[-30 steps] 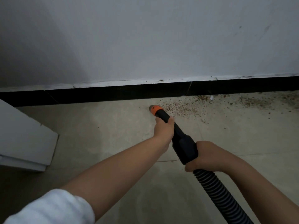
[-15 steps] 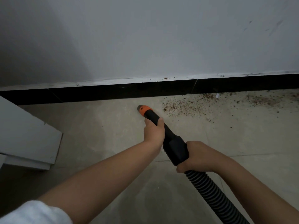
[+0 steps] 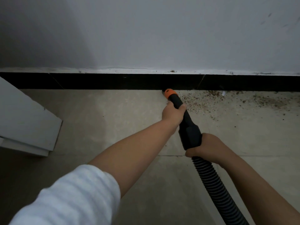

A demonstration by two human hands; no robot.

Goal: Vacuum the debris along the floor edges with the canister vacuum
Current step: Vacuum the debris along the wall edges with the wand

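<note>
1. While the orange-tipped black plastic vacuum nozzle (image 3: 172, 98) sits with its mouth right at the foot of the glossy black tile skirting board (image 3: 113, 82), the head view shows the work is at the edge itself; the canister is out of frame.

2. Along the skirting board's foot, to the right of the nozzle tip, lies the scattered brown crumb debris (image 3: 203, 101), densest next to the board and thinning further from it. Floor to the left of the tip looks clean, so I judge the sweep should run rightward along the board.

3. Both hands are closed on the tool: the left hand (image 3: 172, 115) wraps the slim black neck just behind the orange tip, and the right hand (image 3: 206, 146) grips the thick black collar where the ribbed black hose (image 3: 211, 181) joins.

4. To do this well, keep the tip low and touching the board's foot, steer with the left hand, and let the right hand feed hose so it does not drag through the crumbs.

5. Move slowly; a second pass further out from the board would likely catch the stray specks on the grey floor tiles (image 3: 113, 127).
</note>
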